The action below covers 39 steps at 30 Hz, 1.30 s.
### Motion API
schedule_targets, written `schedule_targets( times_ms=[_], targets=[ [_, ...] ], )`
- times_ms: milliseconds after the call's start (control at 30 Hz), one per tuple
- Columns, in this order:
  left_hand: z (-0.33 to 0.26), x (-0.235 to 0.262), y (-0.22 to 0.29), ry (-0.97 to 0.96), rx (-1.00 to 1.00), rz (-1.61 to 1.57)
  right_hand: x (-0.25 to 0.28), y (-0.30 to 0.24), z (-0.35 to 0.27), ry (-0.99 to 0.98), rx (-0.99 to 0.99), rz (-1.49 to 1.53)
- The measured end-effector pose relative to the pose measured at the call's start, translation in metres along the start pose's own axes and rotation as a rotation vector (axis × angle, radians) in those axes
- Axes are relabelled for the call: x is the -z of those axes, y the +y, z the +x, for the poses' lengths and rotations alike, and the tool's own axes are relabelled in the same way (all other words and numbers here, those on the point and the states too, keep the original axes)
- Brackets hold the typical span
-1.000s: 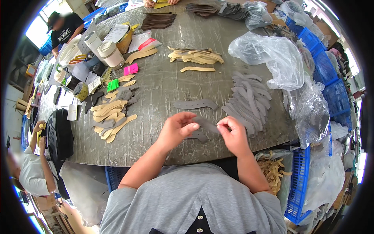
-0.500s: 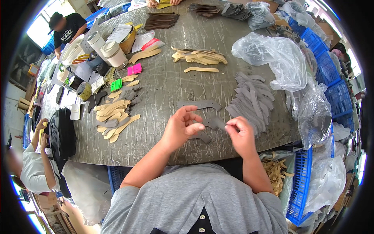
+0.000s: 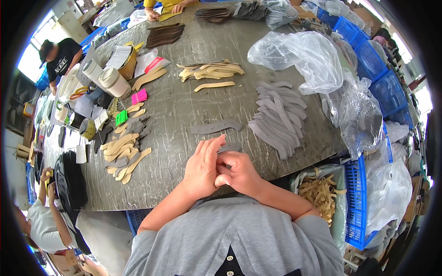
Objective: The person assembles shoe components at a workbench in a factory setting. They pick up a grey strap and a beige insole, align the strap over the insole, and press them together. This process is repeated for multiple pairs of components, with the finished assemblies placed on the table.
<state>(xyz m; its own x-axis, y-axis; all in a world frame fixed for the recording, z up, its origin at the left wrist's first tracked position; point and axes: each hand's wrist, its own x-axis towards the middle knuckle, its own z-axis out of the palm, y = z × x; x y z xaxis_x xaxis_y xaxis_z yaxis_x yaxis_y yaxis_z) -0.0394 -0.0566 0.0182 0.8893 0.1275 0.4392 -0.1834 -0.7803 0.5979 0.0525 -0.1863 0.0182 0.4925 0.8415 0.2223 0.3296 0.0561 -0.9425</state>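
Observation:
My left hand (image 3: 200,169) and my right hand (image 3: 241,171) meet close to the table's near edge. The left one has its fingers stretched out, pointing up and away. Curled fingers of the right press against its palm; what they grip, if anything, is hidden. Just beyond lies a grey curved strip (image 3: 216,127) with a row of small holes. A second grey piece with holes (image 3: 231,146) shows partly behind my fingers. To the right is a heap of grey curved strips (image 3: 278,117). Beige and grey strips (image 3: 122,152) are piled at the left.
Beige strips (image 3: 211,70) lie stacked farther off, with one loose beige strip (image 3: 214,86) before them. Clear plastic bags (image 3: 299,57) cover the table's right side. A blue crate (image 3: 357,202) stands right of me. Cups (image 3: 113,83) stand at left; co-workers are around the table.
My right hand has moved left to meet the left hand. The grey strip it held is no longer visible. The whole view has shifted, so table items sit farther left.

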Motion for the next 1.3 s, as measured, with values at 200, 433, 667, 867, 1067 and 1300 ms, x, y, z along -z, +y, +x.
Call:
schedule_targets(
  times_ms=[200, 433, 667, 867, 1067, 1300],
  targets=[
    [-0.008, -0.004, 0.000, -0.054, 0.052, -0.087, 0.001, 0.003, -0.004, -0.077, -0.152, 0.122],
    [-0.009, -0.010, 0.006, -0.033, 0.149, -0.460, 0.003, 0.010, -0.004, -0.130, -0.346, 0.423],
    [-0.016, -0.013, -0.001, 0.085, 0.388, -0.854, -0.008, 0.024, -0.004, -0.122, -0.309, 0.865],
    [-0.017, 0.008, -0.012, 0.216, 0.511, -0.947, 0.012, 0.018, -0.008, -0.061, -0.336, 0.388],
    [-0.024, 0.011, -0.020, 0.051, 0.633, -0.430, 0.075, 0.045, -0.027, 0.337, -0.028, -0.857],
    [-0.014, -0.004, -0.009, -0.070, 0.585, -0.402, 0.106, 0.068, -0.050, 0.379, -0.169, -1.098]
  ],
)
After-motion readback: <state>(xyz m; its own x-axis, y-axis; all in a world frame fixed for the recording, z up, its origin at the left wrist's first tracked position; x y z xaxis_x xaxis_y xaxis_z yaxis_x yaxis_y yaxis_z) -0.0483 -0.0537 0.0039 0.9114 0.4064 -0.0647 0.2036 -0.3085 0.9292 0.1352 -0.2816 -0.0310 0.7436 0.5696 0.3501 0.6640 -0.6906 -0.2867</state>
